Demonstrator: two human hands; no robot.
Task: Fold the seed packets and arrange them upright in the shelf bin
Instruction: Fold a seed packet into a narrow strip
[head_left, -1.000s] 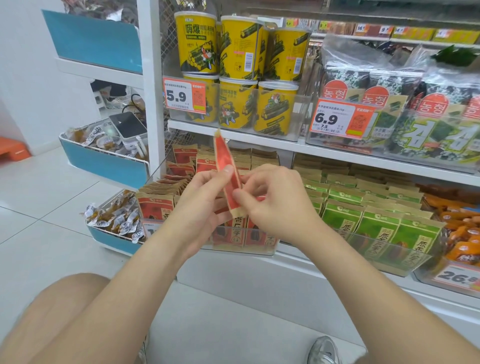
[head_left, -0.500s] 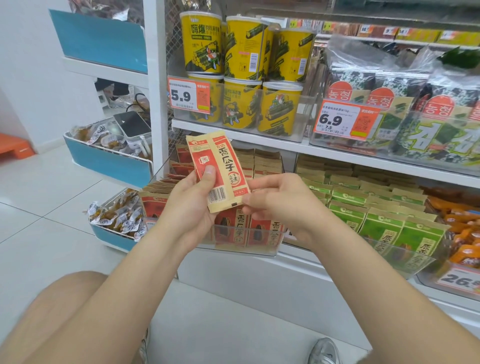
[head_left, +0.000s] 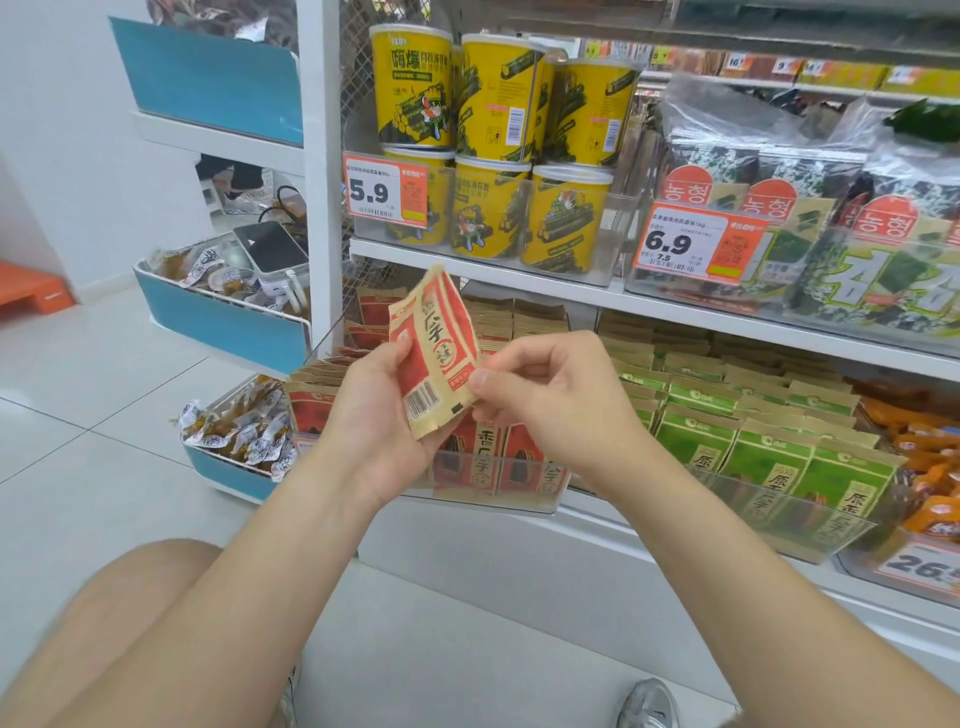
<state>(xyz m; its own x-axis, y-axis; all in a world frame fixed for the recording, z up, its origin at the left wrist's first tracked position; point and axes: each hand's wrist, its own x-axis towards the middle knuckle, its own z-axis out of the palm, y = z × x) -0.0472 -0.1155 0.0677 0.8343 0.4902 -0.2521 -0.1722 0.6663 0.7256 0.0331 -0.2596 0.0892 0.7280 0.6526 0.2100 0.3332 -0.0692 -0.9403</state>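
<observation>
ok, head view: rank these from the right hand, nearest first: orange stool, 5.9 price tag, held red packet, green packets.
1. red packet: pinched by the right hand, on its left side.
2. green packets: lower shelf, just to the hand's right.
3. 5.9 price tag: shelf above, up and to the left.
4. orange stool: on the floor, far left.

Matt kraft-paper packet (head_left: 435, 349); clear-plastic bin (head_left: 498, 496)

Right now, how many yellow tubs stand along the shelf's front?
6 yellow tubs: upper layer left, middle, right; lower layer left, middle, right. More sit partly hidden behind.
</observation>
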